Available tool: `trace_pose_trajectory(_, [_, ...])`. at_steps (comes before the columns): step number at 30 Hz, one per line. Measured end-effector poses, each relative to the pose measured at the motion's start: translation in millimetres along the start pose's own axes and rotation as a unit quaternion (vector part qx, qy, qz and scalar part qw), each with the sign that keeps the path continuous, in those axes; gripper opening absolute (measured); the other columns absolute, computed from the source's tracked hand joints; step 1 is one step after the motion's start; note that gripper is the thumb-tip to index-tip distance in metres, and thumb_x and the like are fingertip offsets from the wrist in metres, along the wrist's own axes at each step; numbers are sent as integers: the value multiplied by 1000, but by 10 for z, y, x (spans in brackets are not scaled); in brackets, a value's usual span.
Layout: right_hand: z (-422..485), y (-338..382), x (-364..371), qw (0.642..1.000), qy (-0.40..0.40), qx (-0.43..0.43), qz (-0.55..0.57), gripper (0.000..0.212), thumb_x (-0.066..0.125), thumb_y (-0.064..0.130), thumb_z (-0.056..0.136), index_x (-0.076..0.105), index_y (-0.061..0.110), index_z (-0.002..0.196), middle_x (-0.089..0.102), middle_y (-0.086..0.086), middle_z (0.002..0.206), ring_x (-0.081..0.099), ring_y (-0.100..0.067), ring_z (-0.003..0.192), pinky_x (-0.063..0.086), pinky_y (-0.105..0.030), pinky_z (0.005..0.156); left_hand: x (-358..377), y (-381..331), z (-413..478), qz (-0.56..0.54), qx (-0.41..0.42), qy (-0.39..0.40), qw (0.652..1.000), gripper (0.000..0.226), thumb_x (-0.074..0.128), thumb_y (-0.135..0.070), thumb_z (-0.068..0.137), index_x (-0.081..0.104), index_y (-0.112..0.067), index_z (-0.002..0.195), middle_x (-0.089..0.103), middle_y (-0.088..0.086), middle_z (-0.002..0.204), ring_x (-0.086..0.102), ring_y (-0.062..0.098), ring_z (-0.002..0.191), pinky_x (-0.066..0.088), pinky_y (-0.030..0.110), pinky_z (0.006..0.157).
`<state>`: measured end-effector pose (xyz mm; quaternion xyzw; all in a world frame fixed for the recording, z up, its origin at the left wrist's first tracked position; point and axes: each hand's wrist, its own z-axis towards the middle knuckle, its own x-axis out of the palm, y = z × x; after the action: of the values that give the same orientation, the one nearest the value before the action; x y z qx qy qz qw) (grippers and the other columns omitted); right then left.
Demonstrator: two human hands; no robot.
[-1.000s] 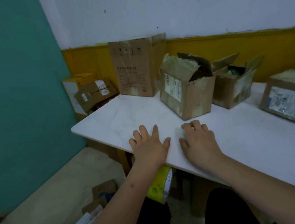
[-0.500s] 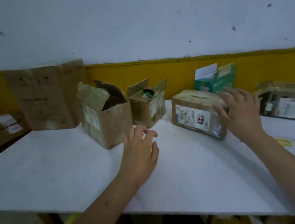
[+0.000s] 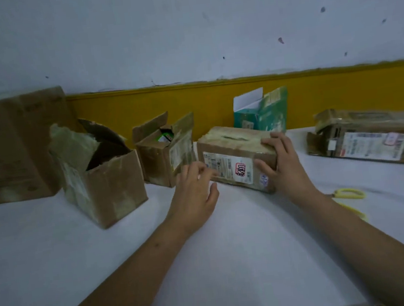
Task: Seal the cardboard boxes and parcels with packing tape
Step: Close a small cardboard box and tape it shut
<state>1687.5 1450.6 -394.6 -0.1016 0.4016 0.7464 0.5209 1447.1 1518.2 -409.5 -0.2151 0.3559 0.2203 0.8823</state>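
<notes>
— Where was the parcel [image 3: 231,154]?
— On the desk [image 3: 232,250]. The right grip [image 3: 283,166] clasped its right end, thumb in front.
— And the left grip [image 3: 195,193]?
— Loose, holding nothing, just beside its left end.

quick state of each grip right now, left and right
Left grip: open, holding nothing, beside the labelled box.
Right grip: holds the labelled box's right end.

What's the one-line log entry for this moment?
right hand: grips labelled parcel, right end | left hand: open, beside its left end
</notes>
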Motion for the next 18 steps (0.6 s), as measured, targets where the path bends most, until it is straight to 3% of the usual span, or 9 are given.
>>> trace_pose_trajectory(3, [15,-114,-8,998,37,-50,-15,64,79,26,81,47,13,135,26,-5,152,32,-21,139,33,-42,116,84,31,164,-32,-29,-45,998,37,53,-27,96,51,-16,131,42,3,129,40,19,123,42,42,104])
trace_pose_trajectory(6, [42,-178,-104,993,75,-78,46,62,77,24,83,46,15,136,24,1,152,27,-11,142,41,-44,111,115,83,356,-47,-79,-73,993,59,60,-36,95,39,-17,146,29,7,148,25,23,140,28,45,117])
trace_pose_trajectory(9, [60,-186,-175,985,112,-69,113,60,72,29,83,47,17,136,24,10,153,24,-8,145,49,-34,104,121,167,493,49,-9,-77,996,61,52,-55,93,43,-29,147,27,5,159,14,26,150,12,45,119])
trace_pose_trajectory(11, [69,-188,-187,982,115,-65,134,59,72,28,82,49,16,136,26,11,153,25,-6,144,50,-26,100,69,193,551,53,27,-30,998,60,50,-63,91,56,-28,139,44,0,153,27,21,147,17,44,120])
trace_pose_trajectory(13, [71,-194,-177,982,113,-63,136,58,72,27,83,50,16,135,29,10,152,26,-7,144,50,-24,100,-110,137,681,23,1,64,998,59,57,-67,87,64,-28,131,57,-5,141,44,16,136,33,40,115])
trace_pose_trajectory(16, [62,-209,-156,985,101,-79,118,58,75,22,82,52,14,134,32,4,150,30,-9,142,50,-26,101,-402,-48,1059,159,59,160,973,58,53,-79,78,70,-31,107,67,-6,121,57,15,113,40,42,106])
trace_pose_trajectory(18, [61,-210,-139,985,97,-92,107,59,78,19,80,53,12,133,34,0,148,31,-11,142,46,-28,105,-388,-158,1247,143,86,227,960,81,54,-86,70,56,-32,131,42,0,154,37,19,140,27,44,118])
